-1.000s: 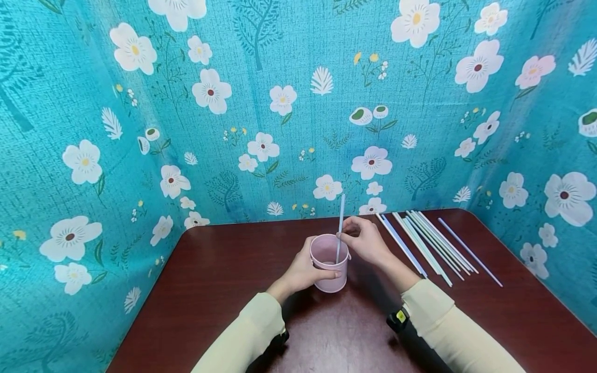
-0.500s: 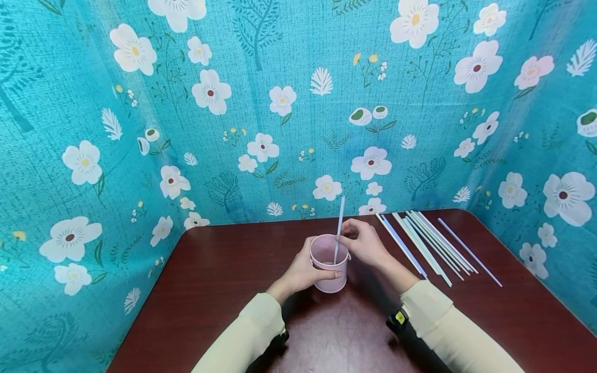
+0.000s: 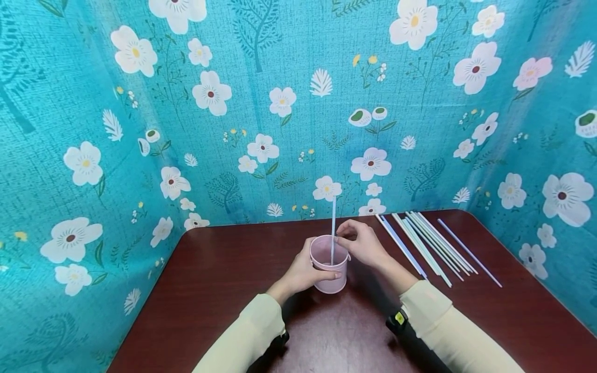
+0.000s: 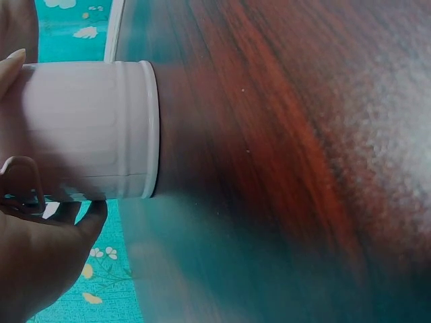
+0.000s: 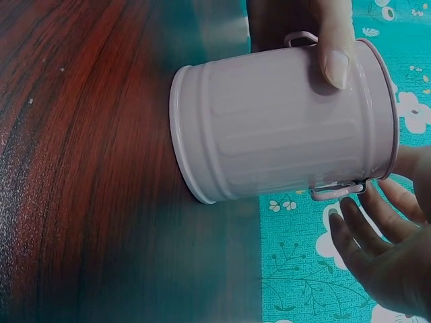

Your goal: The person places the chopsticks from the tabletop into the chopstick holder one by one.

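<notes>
A small pink metal bucket (image 3: 328,280) with little side handles stands upright on the dark red-brown table. My left hand (image 3: 300,269) grips it from the left, its thumb across the front. A pale blue straw (image 3: 333,217) stands nearly vertical in the bucket, its lower end down inside. At the rim, my right hand (image 3: 364,243) pinches the straw between thumb and index finger. In the right wrist view, the other fingers (image 5: 377,222) of that hand spread loosely beside a bucket handle (image 5: 337,192); the pinching fingertips are hidden behind the rim.
Several pastel straws (image 3: 431,243) lie side by side on the table (image 3: 224,290) to the right. A single lilac straw (image 3: 470,253) lies apart, farther right. A teal flowered cloth (image 3: 280,155) hangs behind the table and along its sides.
The straw's top has swung left, from leaning right to nearly upright, and my right fingertips have shifted slightly left and down with it. My left hand and the bucket have stayed put.
</notes>
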`<state>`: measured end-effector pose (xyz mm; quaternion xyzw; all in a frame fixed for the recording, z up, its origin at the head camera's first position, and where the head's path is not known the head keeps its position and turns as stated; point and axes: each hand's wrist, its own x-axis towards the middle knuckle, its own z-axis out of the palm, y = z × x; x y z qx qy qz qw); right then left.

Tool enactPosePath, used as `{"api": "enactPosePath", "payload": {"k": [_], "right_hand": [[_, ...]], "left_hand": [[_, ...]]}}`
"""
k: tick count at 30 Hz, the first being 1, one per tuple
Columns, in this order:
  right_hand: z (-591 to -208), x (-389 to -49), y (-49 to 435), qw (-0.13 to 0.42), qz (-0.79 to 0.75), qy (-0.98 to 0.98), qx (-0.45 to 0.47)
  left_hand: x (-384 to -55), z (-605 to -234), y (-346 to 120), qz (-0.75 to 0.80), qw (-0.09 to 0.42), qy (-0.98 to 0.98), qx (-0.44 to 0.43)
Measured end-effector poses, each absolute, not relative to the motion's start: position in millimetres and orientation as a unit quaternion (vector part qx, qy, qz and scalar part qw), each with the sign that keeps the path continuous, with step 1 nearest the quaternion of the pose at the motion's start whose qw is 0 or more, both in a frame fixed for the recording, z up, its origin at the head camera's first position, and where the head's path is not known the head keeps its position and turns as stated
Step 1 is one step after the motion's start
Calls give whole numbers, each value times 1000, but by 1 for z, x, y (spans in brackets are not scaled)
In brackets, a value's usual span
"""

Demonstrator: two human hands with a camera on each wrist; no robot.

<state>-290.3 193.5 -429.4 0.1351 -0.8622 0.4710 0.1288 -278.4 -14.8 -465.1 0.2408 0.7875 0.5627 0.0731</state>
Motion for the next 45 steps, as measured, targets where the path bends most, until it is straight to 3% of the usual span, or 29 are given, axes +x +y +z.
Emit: {"api": "enactPosePath", "payload": {"k": [24, 38, 45], "right_hand": [[-406, -294, 220, 137, 400, -891, 168], [-398, -313, 269, 152, 346, -919, 113], [-412, -329, 302, 125, 294, -944, 82]], "left_hand": [[-280, -467, -15, 562, 64, 789, 239], [-281, -467, -16, 564, 60, 790, 234], [-281, -467, -16, 564, 61, 788, 240]]}}
